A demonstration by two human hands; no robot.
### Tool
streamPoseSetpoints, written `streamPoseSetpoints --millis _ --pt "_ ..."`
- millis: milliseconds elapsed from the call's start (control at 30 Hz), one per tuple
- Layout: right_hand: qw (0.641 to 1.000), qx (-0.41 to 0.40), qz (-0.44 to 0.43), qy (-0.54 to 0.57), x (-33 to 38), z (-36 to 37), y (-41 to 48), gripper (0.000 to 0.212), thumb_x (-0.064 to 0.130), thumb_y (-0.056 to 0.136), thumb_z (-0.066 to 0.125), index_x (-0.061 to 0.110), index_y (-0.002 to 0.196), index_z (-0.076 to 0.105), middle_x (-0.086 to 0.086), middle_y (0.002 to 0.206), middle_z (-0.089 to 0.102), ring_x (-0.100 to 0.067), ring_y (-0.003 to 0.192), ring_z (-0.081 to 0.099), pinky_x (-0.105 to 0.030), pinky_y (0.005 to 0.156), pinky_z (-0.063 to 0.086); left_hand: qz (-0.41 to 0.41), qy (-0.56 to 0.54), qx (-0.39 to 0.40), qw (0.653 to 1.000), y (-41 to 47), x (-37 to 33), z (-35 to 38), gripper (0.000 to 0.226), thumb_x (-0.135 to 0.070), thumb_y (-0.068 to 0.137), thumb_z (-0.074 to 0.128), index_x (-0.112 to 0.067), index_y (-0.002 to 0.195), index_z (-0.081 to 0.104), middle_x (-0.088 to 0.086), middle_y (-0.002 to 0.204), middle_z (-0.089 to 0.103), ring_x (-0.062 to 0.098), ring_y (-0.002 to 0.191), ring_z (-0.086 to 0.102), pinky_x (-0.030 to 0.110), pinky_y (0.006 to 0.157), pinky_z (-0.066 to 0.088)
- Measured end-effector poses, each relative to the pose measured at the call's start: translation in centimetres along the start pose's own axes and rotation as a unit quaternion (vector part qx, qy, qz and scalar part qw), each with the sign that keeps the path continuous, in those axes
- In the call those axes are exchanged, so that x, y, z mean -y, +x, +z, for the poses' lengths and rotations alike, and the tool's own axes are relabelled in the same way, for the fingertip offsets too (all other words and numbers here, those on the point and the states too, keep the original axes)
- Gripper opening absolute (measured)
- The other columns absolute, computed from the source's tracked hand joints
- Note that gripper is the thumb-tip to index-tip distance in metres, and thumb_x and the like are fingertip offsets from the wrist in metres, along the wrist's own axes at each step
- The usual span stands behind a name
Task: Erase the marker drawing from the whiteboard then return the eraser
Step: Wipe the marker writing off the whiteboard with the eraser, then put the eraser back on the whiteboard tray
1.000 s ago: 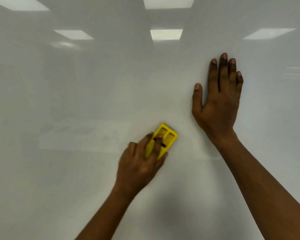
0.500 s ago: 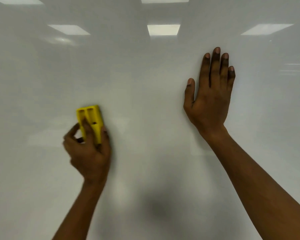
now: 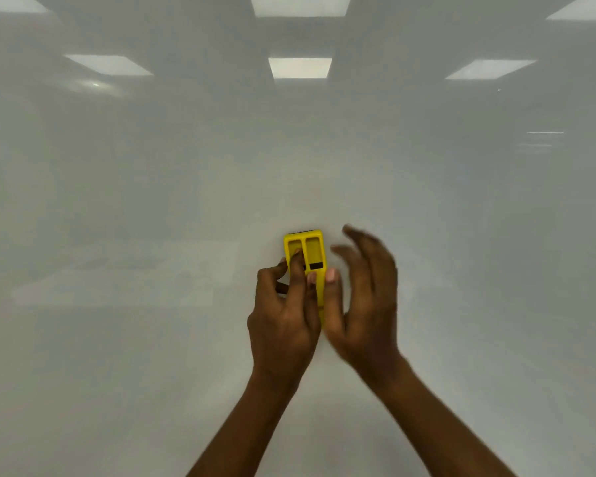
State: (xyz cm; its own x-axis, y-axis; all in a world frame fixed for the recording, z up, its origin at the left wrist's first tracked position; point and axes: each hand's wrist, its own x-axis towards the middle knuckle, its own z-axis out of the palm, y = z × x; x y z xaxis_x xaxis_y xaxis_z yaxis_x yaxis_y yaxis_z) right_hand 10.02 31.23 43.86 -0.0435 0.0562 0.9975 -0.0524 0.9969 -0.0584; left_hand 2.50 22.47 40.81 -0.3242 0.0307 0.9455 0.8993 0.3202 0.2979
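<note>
The whiteboard (image 3: pixel 152 208) is a smooth, high-gloss white surface. It is shiny enough to mirror the ceiling light panels (image 3: pixel 300 67) as soft-edged bright rectangles and to carry a dim, hazy reflection of a room. The eraser (image 3: pixel 313 251) has a yellow moulded plastic shell, smooth with a low satin sheen. A thin dark strip along its top edge looks matt, though its material cannot be told. The left hand (image 3: pixel 283 325) and right hand (image 3: pixel 365 304) are bare, matt skin.

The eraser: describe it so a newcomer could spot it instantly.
The whiteboard fills the view, and both hands meet below its centre. Between them stands the eraser, gripped by the left hand, with the right hand alongside. It is the only bright yellow thing, with two recessed slots.
</note>
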Motion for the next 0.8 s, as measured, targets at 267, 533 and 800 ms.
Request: streamPoseSetpoints --millis 267,533,800 --pt "0.997 0.049 -0.020 -0.062 0.2 1.4 -4.3 0.044 0.027 0.110 0.040 0.011 0.150 0.048 -0.015 0.158 0.047 -0.034 0.131 0.054 -0.047 0.101 0.045 0.051 -0.074 0.025 0.996 0.9 1.1 -1.0 0.048 -0.034 0.113 0.043 -0.003 0.144 0.063 0.016 0.115 0.065 0.014 0.092 0.060 0.012 0.080 0.047" --pt "0.996 0.021 -0.021 -0.084 -0.6 1.4 -3.6 0.060 0.027 0.100 0.070 0.008 0.151 0.045 -0.020 0.157 0.043 -0.037 0.129 0.055 -0.049 0.102 0.051 0.082 -0.067 -0.013 0.994 1.9 2.6 -0.6 0.038 -0.018 0.107 0.055 -0.022 0.145 0.053 -0.006 0.126 0.073 0.012 0.096 0.069 0.017 0.076 0.055" --pt "0.982 -0.063 0.031 -0.174 -8.2 -4.5 -1.0 0.054 0.022 0.100 0.064 0.007 0.150 0.048 -0.028 0.156 0.044 -0.052 0.120 0.056 -0.053 0.103 0.045 0.138 0.007 0.000 0.990 4.3 4.6 1.3 0.053 -0.030 0.108 0.053 -0.004 0.154 0.048 0.016 0.169 0.040 0.027 0.163 0.027 0.046 0.131 0.029"
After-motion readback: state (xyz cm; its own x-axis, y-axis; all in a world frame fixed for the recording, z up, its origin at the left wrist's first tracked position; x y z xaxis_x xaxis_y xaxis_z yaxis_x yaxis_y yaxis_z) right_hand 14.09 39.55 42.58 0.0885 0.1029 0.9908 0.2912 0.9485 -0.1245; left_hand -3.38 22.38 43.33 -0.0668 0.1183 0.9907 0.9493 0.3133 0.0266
